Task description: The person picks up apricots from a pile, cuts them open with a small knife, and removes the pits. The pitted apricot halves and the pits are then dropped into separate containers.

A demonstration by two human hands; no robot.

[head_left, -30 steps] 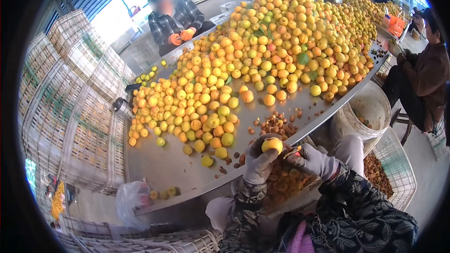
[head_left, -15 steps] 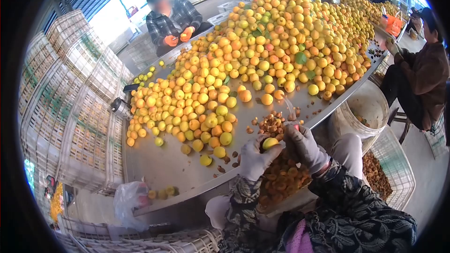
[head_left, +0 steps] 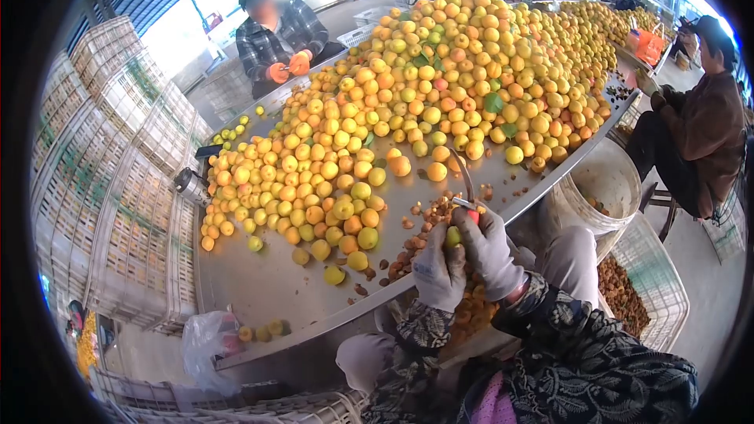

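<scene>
My left hand (head_left: 437,273), in a pale work glove, is closed around a yellow-green apricot (head_left: 453,237). My right hand (head_left: 495,257), gloved too, grips a knife (head_left: 469,186) with a curved blade and a red handle. Both hands meet at the fruit, in front of the metal table's near edge. The blade points up and away, and fingers partly cover the apricot. Brown pits (head_left: 437,210) lie on the table just beyond my hands. Beneath them, opened apricots (head_left: 473,312) fill a container partly hidden by my arms.
A large apricot heap (head_left: 440,86) covers much of the metal table (head_left: 271,283). To the right stand a white bucket (head_left: 605,180) and a crate of pits (head_left: 620,290). Stacked crates (head_left: 129,188) rise at left, beside a thermos (head_left: 191,186). Co-workers (head_left: 281,35) sit around the table.
My hands have come together, the right one closing in on the apricot, and the knife has turned more upright. The view has shifted slightly. The co-worker opposite has brought their orange-gloved hands closer together.
</scene>
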